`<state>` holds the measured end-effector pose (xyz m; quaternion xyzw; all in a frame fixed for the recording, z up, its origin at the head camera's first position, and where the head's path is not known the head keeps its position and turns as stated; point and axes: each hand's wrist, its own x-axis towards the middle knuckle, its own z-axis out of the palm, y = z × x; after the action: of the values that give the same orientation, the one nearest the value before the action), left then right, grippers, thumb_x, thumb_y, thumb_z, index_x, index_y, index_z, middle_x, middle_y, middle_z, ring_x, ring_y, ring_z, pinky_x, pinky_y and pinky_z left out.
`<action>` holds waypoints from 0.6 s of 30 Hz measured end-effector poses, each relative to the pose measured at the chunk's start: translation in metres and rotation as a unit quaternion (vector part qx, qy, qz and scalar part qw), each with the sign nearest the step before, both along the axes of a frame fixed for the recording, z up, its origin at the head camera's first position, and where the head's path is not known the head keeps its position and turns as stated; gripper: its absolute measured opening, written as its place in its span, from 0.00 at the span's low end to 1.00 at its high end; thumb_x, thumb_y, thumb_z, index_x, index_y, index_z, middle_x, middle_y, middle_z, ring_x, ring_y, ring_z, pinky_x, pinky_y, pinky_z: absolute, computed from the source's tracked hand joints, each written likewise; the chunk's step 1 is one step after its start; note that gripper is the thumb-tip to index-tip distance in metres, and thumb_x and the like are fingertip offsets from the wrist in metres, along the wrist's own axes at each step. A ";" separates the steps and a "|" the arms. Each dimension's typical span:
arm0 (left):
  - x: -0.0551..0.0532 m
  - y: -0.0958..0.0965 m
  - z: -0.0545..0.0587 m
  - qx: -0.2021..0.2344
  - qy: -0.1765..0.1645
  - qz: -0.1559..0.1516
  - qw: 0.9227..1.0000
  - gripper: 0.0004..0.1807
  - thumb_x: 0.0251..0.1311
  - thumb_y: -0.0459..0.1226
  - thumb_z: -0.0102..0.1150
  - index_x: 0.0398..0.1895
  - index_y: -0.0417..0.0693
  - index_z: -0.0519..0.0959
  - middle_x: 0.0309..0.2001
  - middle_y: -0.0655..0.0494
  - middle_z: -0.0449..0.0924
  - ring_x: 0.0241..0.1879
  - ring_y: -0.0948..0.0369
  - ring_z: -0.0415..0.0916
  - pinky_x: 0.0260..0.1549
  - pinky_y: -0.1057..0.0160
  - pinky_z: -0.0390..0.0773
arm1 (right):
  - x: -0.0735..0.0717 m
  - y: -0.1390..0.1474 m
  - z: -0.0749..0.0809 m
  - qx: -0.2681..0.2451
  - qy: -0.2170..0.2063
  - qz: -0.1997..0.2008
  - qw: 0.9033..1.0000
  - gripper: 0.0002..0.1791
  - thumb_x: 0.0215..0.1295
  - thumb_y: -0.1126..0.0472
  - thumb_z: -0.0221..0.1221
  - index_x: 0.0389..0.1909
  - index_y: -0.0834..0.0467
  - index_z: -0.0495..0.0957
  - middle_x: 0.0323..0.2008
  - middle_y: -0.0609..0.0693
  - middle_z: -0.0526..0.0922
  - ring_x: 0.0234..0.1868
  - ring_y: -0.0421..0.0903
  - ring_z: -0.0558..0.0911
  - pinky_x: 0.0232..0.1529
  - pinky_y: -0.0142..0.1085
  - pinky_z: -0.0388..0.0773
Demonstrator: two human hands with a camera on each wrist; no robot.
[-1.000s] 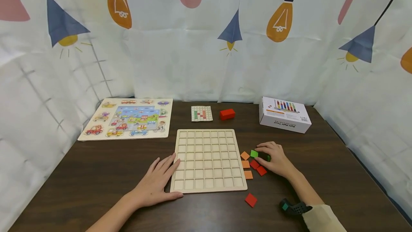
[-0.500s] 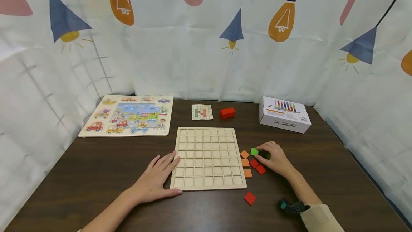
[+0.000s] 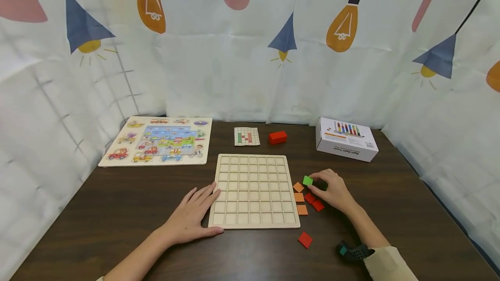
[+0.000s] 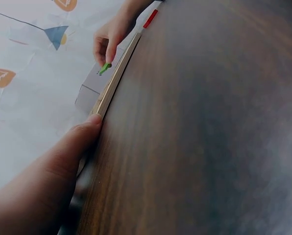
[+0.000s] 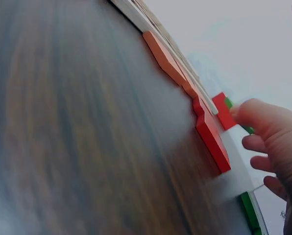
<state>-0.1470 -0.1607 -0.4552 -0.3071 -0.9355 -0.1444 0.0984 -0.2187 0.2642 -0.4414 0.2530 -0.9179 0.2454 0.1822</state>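
Apparently at the picking-up step: pinching a bright green square tile (image 3: 307, 180) in curled fingers of the right hand (image 3: 332, 189), seemingly lifted off the dark brown wooden counter (image 3: 250, 257), beside the pale wooden grid board (image 3: 254, 196) and near small orange square tiles (image 3: 299, 197). Resting the left hand (image 3: 191, 218) on the board's left edge with spread, relaxed fingers. Seems to call next for carrying the tile leftward and lowering it squarely into a bare cell (image 3: 277, 196).

Beyond the grid board (image 3: 254, 196) and to its right, the white box (image 3: 347, 138) bears lettering too small to read with certainty
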 end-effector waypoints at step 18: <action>0.001 0.002 -0.002 -0.014 -0.021 0.019 0.999 0.52 0.49 0.72 0.41 0.71 0.48 0.53 0.72 0.53 0.44 0.68 0.57 0.46 0.63 0.47 0.43 | -0.008 -0.044 0.026 0.022 0.017 0.068 0.997 0.14 0.50 0.58 0.68 0.39 0.54 0.81 0.33 0.44 0.80 0.39 0.43 0.74 0.41 0.45 0.70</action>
<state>-0.1456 -0.1588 -0.4568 -0.2870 -0.9451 -0.1357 0.0771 -0.2268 0.2202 -0.4158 0.3226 -0.9006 0.2327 0.1753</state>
